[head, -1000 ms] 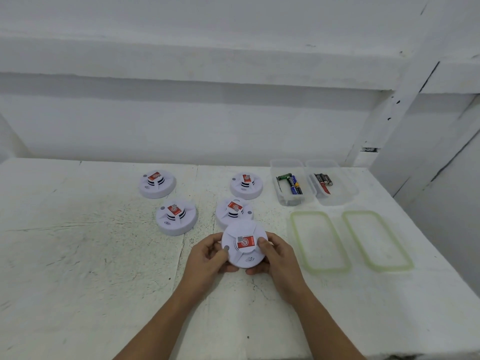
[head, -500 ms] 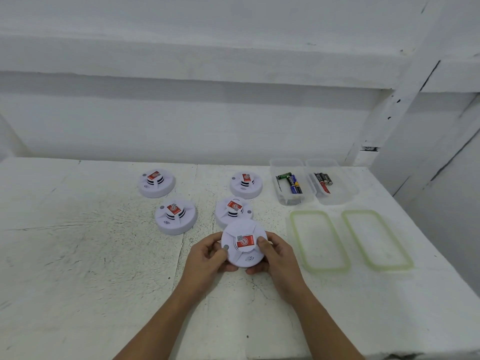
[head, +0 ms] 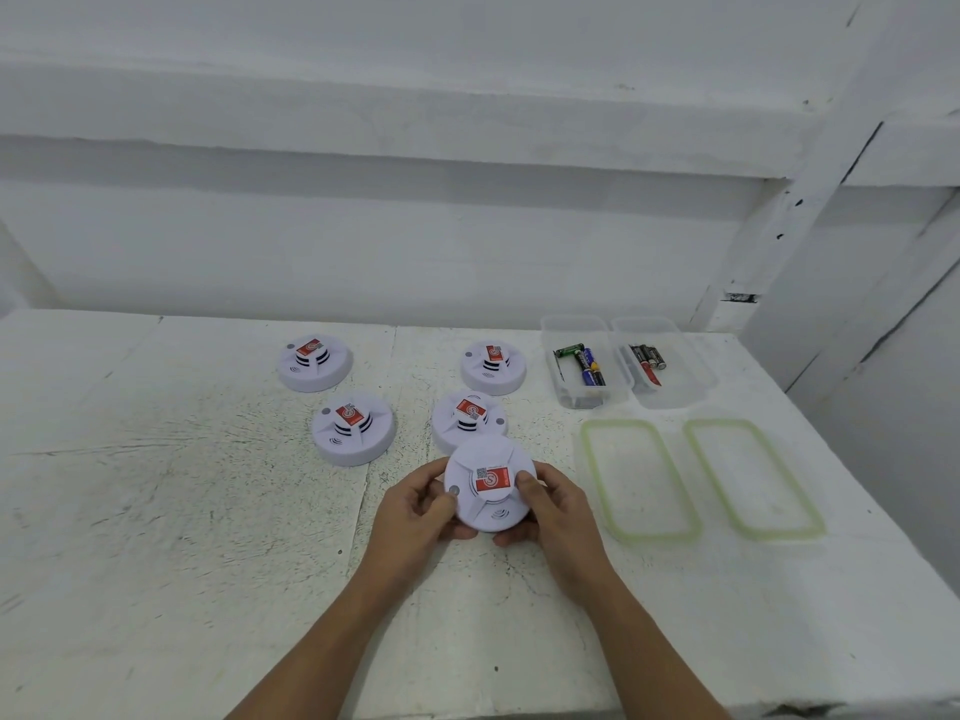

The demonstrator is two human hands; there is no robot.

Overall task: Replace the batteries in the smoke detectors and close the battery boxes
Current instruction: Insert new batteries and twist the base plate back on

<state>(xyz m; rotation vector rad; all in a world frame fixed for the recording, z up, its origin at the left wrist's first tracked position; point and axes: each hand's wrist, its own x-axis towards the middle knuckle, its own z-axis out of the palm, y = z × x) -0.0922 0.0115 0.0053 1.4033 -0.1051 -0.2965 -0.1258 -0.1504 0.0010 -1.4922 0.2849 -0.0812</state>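
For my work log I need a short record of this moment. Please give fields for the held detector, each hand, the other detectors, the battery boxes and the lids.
held detector: white, red sticker facing up, between both hands
left hand: grips its left edge
right hand: grips its right edge, thumb on top
other detectors: four, on the table
left box: open, holds green and blue batteries
right box: open, holds black and red batteries
lids: two, green-rimmed, flat on the table, nearer than the boxes
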